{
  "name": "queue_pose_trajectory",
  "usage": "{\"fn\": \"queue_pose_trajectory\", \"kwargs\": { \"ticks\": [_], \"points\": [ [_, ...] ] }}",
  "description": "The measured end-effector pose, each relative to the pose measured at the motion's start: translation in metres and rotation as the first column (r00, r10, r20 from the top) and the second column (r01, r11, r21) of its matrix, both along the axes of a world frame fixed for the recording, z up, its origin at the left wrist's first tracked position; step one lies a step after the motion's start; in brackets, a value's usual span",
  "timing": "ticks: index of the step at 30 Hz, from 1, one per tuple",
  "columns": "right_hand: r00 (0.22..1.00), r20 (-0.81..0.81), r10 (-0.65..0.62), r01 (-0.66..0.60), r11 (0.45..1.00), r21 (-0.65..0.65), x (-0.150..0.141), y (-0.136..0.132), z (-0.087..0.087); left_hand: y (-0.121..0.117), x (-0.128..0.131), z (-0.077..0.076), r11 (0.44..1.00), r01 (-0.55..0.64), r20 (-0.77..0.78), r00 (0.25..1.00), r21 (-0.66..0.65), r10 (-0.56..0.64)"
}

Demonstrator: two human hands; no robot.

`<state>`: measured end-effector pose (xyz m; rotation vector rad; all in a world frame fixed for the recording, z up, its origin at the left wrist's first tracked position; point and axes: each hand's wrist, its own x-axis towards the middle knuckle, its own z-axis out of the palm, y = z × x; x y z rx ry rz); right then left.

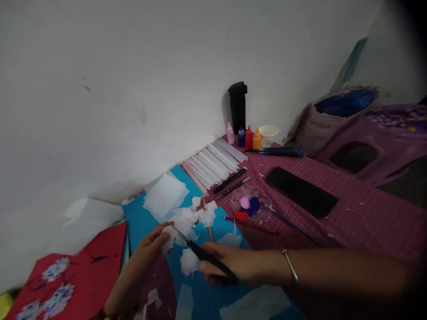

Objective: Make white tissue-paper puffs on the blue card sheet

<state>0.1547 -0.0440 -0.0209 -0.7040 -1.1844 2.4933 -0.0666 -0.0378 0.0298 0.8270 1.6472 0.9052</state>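
My right hand [225, 262] grips a pair of black-handled scissors [208, 257], whose blades point up and left toward a small white paper piece [169, 234]. That paper is pinched in the fingers of my left hand [153, 240]. The blade tips reach the paper; whether they are cutting into it I cannot tell. Under my hands lies a blue sheet [210, 289]. White paper cutouts [190, 262] and scraps are scattered on it, and a stack of white paper squares [166, 195] rests farther back.
Behind are white paper strips [213, 164], paint bottles [248, 138], a black tumbler [237, 106] and a paper cup [267, 133]. To the right lie a paint palette [265, 209], a phone [302, 191] and a box cutter [280, 152]. A red sheet with painted flowers [86, 275] is left.
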Motion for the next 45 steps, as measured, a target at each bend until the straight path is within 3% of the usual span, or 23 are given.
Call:
{"fn": "queue_pose_trajectory", "kwargs": {
  "ticks": [5,10,19,23,29,35,40,45],
  "points": [
    [0.995,0.095,0.002,-0.015,0.992,0.126,-0.016,-0.002,0.000,-0.011,-0.012,-0.017,0.995,0.099,-0.033,0.994,-0.009,-0.100],
    [0.998,0.047,-0.032,0.023,0.986,0.164,-0.017,-0.004,-0.005,-0.011,-0.009,-0.020,0.993,0.112,-0.007,0.994,-0.028,-0.112],
    [0.998,-0.069,-0.011,0.006,0.998,-0.067,-0.009,0.004,0.002,-0.005,-0.008,-0.018,0.990,0.142,-0.009,0.990,0.015,-0.142],
    [0.994,-0.113,-0.010,0.003,0.998,-0.061,-0.008,0.008,-0.001,0.002,-0.009,-0.021,0.991,0.129,0.007,0.992,0.047,-0.130],
    [0.988,-0.078,-0.136,0.135,0.991,-0.016,-0.012,0.012,0.004,0.019,-0.003,-0.016,0.985,0.147,0.054,0.987,0.088,-0.152],
    [0.984,-0.059,-0.166,0.166,0.986,-0.009,-0.013,0.018,0.002,0.018,-0.012,-0.016,0.986,0.163,0.169,0.971,0.037,-0.167],
    [0.995,-0.082,-0.055,0.049,0.996,-0.081,-0.008,0.022,-0.003,0.011,-0.020,-0.011,0.995,0.080,0.148,0.985,0.056,-0.087],
    [0.995,-0.094,-0.028,0.023,0.998,-0.059,-0.002,0.022,-0.008,0.024,-0.025,-0.001,0.988,-0.029,0.145,0.989,0.149,0.007]
  ]
}}
